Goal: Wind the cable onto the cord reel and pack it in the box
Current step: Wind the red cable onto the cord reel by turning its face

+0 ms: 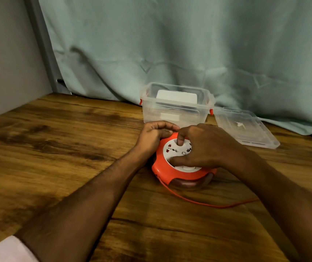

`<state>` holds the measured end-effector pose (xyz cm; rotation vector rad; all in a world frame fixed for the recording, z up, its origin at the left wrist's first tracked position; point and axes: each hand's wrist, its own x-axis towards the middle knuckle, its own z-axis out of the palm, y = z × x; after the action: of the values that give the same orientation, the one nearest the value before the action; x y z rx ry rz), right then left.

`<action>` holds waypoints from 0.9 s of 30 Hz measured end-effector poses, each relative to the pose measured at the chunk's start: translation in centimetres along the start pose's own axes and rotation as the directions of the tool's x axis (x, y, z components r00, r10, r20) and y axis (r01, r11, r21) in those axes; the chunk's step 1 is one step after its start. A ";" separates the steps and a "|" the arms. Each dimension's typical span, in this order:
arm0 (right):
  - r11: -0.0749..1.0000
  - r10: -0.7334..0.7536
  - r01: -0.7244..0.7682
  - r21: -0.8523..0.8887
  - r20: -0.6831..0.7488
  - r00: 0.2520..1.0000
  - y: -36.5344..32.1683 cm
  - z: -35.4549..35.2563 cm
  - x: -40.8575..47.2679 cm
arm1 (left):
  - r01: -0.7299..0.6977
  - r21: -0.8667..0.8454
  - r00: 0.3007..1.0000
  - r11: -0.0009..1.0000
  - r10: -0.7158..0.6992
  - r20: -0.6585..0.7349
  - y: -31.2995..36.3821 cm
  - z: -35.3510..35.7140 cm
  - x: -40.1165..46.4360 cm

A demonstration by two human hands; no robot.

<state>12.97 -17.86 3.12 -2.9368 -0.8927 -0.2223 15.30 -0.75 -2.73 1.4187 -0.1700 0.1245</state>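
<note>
An orange cord reel [162, 167] with a white socket face lies flat on the wooden table [56, 140]. My left hand [154, 135] grips its far left rim with curled fingers. My right hand [206, 146] lies over the white face, forefinger and thumb pressing into it. An orange cable [204, 202] leaves the reel's near side and runs right across the table, then disappears under my right forearm. Just behind the reel stands the clear plastic box [174, 110] with orange latches, open at the top, with something white inside.
The box's clear lid [246, 129] lies flat on the table to the right of the box. A pale green curtain [170, 44] hangs along the table's far edge. A grey wall [9, 53] bounds the left side.
</note>
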 end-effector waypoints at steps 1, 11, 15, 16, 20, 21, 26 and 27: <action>1.000 0.005 -0.005 0.006 0.012 1.000 0.0 0.0 0.0 | 0.002 0.002 1.000 1.000 -0.002 0.000 0.0 0.0 0.0; 0.956 -0.268 0.232 0.181 0.213 0.940 1.0 -3.4 -0.4 | 0.016 0.018 1.000 1.000 -0.015 -0.026 0.5 0.0 -0.3; 0.957 -0.263 0.213 0.197 0.278 0.924 0.9 -2.8 -0.2 | 0.022 0.027 0.999 0.999 -0.021 -0.028 0.6 0.0 -0.3; 0.956 -0.268 0.217 0.199 0.279 0.922 0.9 -2.8 -0.2 | 0.024 0.029 0.999 0.999 -0.023 -0.028 0.6 0.0 -0.3; 0.942 -0.303 0.242 0.233 0.282 0.910 1.1 -2.5 -0.2 | 0.031 0.030 0.999 0.999 -0.030 -0.032 0.6 0.0 -0.4; 0.942 -0.304 0.243 0.232 0.278 0.911 1.1 -2.4 -0.2 | 0.029 0.033 0.999 0.999 -0.028 -0.029 0.6 0.0 -0.4; 0.958 -0.279 0.247 0.148 0.258 0.925 0.9 -2.3 -0.2 | 0.025 0.007 0.999 1.000 -0.024 -0.040 0.7 0.0 -0.5; 0.960 -0.277 0.253 0.119 0.264 0.924 0.9 -2.4 -0.2 | 0.026 -0.004 0.999 1.000 -0.026 -0.044 0.8 0.0 -0.5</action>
<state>13.03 -18.94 5.43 -2.8043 -1.3044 0.2204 14.69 -0.64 -2.06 1.4132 -0.1149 0.1340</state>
